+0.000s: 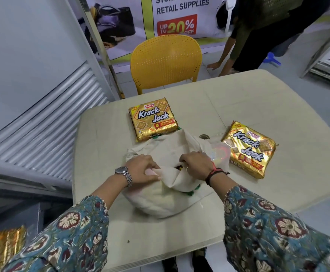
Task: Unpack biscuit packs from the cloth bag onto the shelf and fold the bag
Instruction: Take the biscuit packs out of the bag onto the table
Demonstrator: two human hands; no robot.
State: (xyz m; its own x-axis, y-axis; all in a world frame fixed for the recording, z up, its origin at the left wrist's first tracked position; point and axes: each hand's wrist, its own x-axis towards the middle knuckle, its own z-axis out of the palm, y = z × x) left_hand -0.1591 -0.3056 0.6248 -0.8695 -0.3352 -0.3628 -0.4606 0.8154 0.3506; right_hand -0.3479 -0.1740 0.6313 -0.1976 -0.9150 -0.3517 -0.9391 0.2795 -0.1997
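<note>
A cream cloth bag lies bulging on the beige table. My left hand grips the bag's left mouth edge. My right hand pinches the right edge, holding the mouth apart; something dark and yellow shows inside. One gold Krack Jack biscuit pack lies flat just beyond the bag. A second gold pack lies to the right, with a clear plastic wrapper between it and my right hand.
A yellow plastic chair stands at the table's far side. Another person bends over beyond the far right corner. White louvred shelving runs along the left; more gold packs show at lower left.
</note>
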